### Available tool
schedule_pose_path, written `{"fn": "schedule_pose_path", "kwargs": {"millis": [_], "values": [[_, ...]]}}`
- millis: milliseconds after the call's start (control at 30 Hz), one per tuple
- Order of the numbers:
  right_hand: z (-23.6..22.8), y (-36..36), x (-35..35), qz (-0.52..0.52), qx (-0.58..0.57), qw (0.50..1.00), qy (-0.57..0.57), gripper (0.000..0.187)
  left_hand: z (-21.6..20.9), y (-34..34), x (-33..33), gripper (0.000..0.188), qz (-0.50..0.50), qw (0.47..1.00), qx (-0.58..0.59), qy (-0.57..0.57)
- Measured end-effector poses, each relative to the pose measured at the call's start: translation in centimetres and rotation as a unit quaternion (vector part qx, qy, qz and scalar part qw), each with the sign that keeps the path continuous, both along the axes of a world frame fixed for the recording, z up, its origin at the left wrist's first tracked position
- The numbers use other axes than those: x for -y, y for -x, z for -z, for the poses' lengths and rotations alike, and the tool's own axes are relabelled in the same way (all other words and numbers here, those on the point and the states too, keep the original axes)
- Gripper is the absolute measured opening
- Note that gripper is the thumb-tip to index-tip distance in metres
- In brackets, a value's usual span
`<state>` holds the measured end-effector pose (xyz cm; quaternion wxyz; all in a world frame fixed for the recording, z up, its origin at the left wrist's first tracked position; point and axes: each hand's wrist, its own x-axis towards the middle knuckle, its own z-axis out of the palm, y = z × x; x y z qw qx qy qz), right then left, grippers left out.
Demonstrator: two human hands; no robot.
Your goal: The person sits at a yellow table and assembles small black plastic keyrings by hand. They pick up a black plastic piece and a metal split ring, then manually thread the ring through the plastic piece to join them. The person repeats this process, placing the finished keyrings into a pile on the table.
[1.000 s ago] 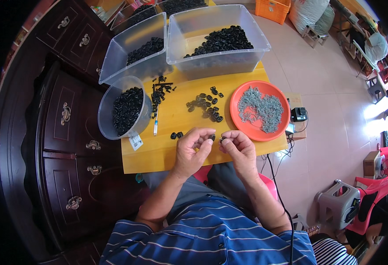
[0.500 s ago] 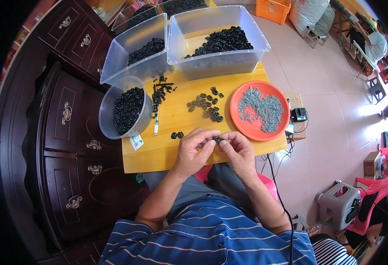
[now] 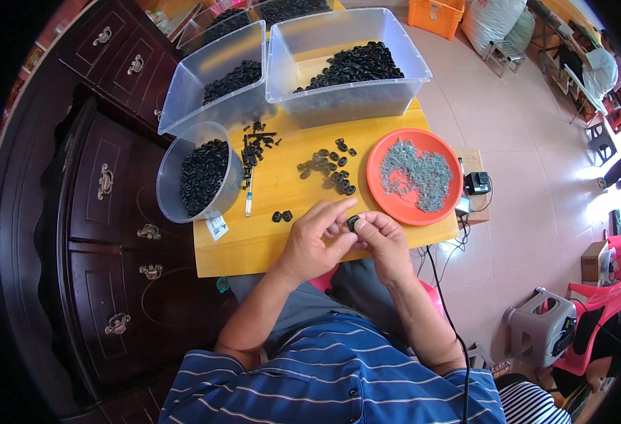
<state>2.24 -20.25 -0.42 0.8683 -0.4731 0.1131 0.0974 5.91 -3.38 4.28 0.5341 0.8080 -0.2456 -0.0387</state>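
Where the hands meet over the table's (image 3: 268, 247) near edge, a black ring (image 3: 353, 222) is pinched between left hand (image 3: 312, 242) and right hand (image 3: 382, 240), near the orange plate (image 3: 384, 201).

Yellow tabletop (image 3: 282, 233); orange plate (image 3: 379, 185) on right, heaped with grey metal bits, probably small springs; round clear tub (image 3: 171, 198) of black rings on left; two clear bins, left bin (image 3: 204, 85) and right bin (image 3: 346, 106), at far edge, both with black parts; loose black pieces (image 3: 328, 169) mid-table; dark wood cabinet (image 3: 91, 212) left; orange crate (image 3: 434, 13) on far floor.
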Motion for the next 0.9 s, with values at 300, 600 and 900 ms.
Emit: {"fn": "schedule_pose_path", "kwargs": {"millis": [300, 600, 900], "values": [[0.5, 0.1, 0.2, 0.014, 0.000, 0.997, -0.074, 0.012, 1.3, -0.1, 1.2, 0.044, -0.062, 0.966, 0.231, -0.098], [0.8, 0.2, 0.3, 0.017, -0.007, 0.997, -0.073, 0.012, 1.4, -0.2, 1.1, 0.033, -0.058, 0.974, 0.211, -0.063], [1.2, 0.3, -0.1, 0.020, 0.017, 0.999, -0.042, 0.012, 1.7, -0.4, 0.8, 0.030, -0.037, 0.977, 0.203, -0.048]]}}
